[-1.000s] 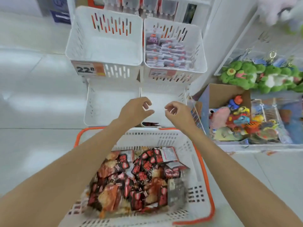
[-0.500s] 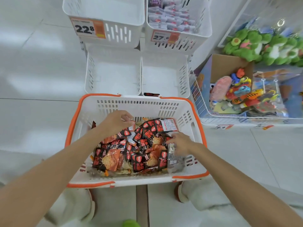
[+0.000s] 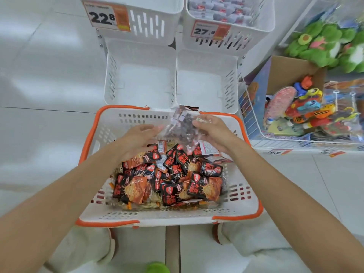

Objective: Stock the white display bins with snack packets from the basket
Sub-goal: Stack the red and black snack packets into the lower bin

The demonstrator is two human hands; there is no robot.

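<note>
Both hands up out of the packet pile since half a second ago. Right hand (image 3: 211, 133) now pinching a blurred clear packet (image 3: 181, 125) above the basket's (image 3: 236, 215) far rim; left hand (image 3: 137, 138) raised, fingers spread, beside it.

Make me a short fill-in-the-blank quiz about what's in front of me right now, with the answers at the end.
1. The white plastic basket holding the red-and-black snack packets has a rim coloured ____.
2. The price label on the upper left white display bin reads ____.
3. The blurred clear packet is pinched by the ____ hand; the other hand is open beside it.
4. The two lower white bins look ____.

Answers: orange; 22.8; right; empty
</note>
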